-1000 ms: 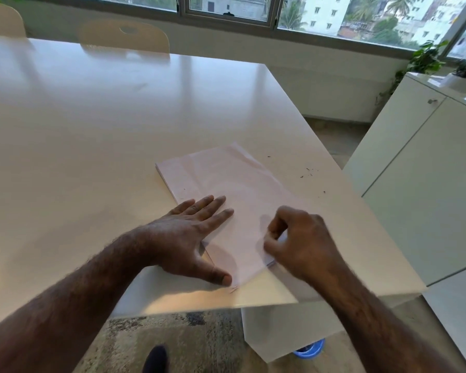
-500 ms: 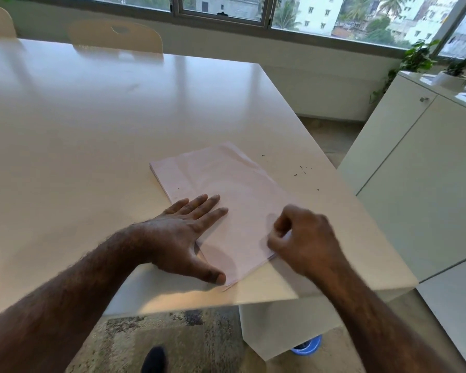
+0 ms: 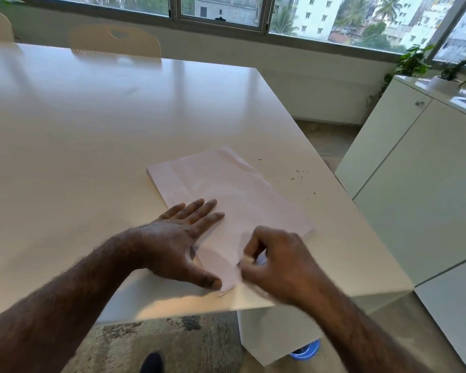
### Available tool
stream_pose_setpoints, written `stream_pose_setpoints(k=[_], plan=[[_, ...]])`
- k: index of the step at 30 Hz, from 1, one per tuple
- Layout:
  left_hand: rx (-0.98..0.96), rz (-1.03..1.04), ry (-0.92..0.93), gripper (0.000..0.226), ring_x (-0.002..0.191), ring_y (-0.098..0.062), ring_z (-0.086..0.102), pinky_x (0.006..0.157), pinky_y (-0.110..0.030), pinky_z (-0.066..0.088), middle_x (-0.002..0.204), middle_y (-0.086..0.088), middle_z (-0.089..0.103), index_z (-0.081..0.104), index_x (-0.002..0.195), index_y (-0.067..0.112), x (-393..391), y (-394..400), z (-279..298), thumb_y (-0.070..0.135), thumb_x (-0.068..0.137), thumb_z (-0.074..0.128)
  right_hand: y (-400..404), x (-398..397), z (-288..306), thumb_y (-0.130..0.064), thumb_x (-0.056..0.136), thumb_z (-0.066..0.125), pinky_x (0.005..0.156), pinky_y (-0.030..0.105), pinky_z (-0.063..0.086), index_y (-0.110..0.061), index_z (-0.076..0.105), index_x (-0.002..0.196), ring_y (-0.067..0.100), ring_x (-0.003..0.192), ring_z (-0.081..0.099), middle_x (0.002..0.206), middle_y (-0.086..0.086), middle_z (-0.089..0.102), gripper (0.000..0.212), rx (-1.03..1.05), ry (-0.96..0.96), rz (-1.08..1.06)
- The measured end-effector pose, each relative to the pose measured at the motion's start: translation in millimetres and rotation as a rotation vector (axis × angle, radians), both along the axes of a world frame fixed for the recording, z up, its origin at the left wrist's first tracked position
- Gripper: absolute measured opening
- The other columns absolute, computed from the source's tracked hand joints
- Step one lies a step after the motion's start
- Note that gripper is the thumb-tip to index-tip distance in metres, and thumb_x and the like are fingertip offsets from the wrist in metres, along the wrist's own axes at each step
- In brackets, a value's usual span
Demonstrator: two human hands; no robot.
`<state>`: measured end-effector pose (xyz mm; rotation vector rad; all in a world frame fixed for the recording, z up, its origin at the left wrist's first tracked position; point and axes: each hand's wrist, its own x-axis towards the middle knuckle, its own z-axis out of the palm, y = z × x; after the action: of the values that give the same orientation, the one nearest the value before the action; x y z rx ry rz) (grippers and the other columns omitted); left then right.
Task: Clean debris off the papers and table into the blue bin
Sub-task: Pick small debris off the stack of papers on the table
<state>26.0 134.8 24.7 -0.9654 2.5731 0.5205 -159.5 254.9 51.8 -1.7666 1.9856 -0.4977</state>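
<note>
The left hand (image 3: 178, 243) lies flat, fingers straight and slightly spread, pressing on the near left part of the stack of papers (image 3: 226, 189) just below the frame's middle; its thumb reaches toward the stack's near corner. The right hand (image 3: 277, 262) sits just to the right of it in the lower middle, fingers curled inward at the papers' near edge. It is blurred, so whether the fingers pinch a sheet cannot be told.

The pale pink stack lies skewed on the white table (image 3: 92, 130), its near corner close to the table's front edge. To the right of the stack, on the bare tabletop right of centre, small dark specks of debris (image 3: 299, 175) are scattered, apart from the papers.

In the lower right, under the table and partly hidden by its white leg, the blue bin (image 3: 307, 349) stands on the floor. White cabinets (image 3: 414, 170) fill the right side, potted plants (image 3: 412, 61) stand on and beside them, and chair backs (image 3: 115, 40) show at the upper left beneath the window.
</note>
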Motion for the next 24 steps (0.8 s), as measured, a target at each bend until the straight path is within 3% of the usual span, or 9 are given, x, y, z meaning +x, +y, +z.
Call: stream_pose_setpoints(k=[4, 9, 12, 15, 17, 20, 24], plan=[[0.012, -0.019, -0.02, 0.125, 0.136, -0.008, -0.04, 0.116, -0.04, -0.02, 0.148, 0.015, -0.043, -0.028, 0.145, 0.041, 0, -1, 0, 0.094, 0.058, 0.046, -18, -48, 4, -0.027, 0.076, 0.072, 0.06, 0.015, 0.041, -0.024, 0.06, 0.076, 0.006, 0.068, 0.059, 0.073, -0.01, 0.064, 0.013, -0.093, 0.122, -0.296], [0.008, -0.004, -0.027, 0.127, 0.137, -0.008, -0.039, 0.117, -0.041, -0.018, 0.148, 0.015, -0.043, -0.028, 0.145, 0.041, 0, 0, 1, 0.095, 0.055, 0.044, -1, -5, -1, -0.022, 0.074, 0.074, 0.053, 0.005, 0.04, -0.023, 0.061, 0.072, 0.0, 0.064, 0.057, 0.075, -0.011, 0.065, 0.012, 0.024, -0.054, 0.031], [-0.003, -0.015, -0.019, 0.128, 0.137, -0.008, -0.039, 0.118, -0.042, -0.017, 0.149, 0.015, -0.042, -0.028, 0.144, 0.041, -1, -2, 1, 0.098, 0.052, 0.039, -17, -43, 1, -0.026, 0.074, 0.074, 0.053, 0.007, 0.038, -0.024, 0.059, 0.068, 0.006, 0.067, 0.059, 0.071, -0.011, 0.063, 0.016, -0.021, 0.061, -0.199], [-0.002, -0.01, -0.014, 0.13, 0.138, -0.008, -0.037, 0.118, -0.042, -0.016, 0.15, 0.015, -0.041, -0.027, 0.145, 0.041, 0, -2, 2, 0.1, 0.048, 0.036, -23, -54, 2, -0.028, 0.073, 0.073, 0.065, 0.023, 0.047, -0.024, 0.059, 0.072, 0.011, 0.072, 0.06, 0.076, -0.007, 0.066, 0.014, -0.135, 0.136, -0.375], [-0.001, -0.001, -0.009, 0.132, 0.138, -0.007, -0.036, 0.119, -0.041, -0.015, 0.15, 0.015, -0.04, -0.026, 0.145, 0.042, 0, -1, 4, 0.101, 0.045, 0.036, -20, -30, 2, -0.027, 0.069, 0.073, 0.062, 0.02, 0.043, -0.024, 0.058, 0.068, 0.008, 0.069, 0.06, 0.074, -0.009, 0.066, 0.015, -0.173, 0.062, -0.261], [0.009, 0.01, -0.017, 0.134, 0.139, -0.006, -0.034, 0.118, -0.039, -0.016, 0.15, 0.017, -0.039, -0.024, 0.146, 0.042, -1, 0, 5, 0.1, 0.043, 0.037, -9, -7, -3, -0.025, 0.071, 0.076, 0.057, 0.014, 0.038, -0.025, 0.059, 0.07, 0.0, 0.069, 0.057, 0.075, -0.011, 0.064, 0.016, -0.061, -0.03, -0.047], [0.0, -0.007, -0.008, 0.136, 0.139, -0.005, -0.034, 0.118, -0.038, -0.017, 0.151, 0.016, -0.037, -0.022, 0.147, 0.041, -3, 1, 3, 0.102, 0.041, 0.035, -14, -45, -1, -0.031, 0.073, 0.074, 0.066, 0.023, 0.041, -0.023, 0.062, 0.079, 0.015, 0.074, 0.058, 0.081, -0.004, 0.065, 0.015, -0.121, 0.235, -0.342]])
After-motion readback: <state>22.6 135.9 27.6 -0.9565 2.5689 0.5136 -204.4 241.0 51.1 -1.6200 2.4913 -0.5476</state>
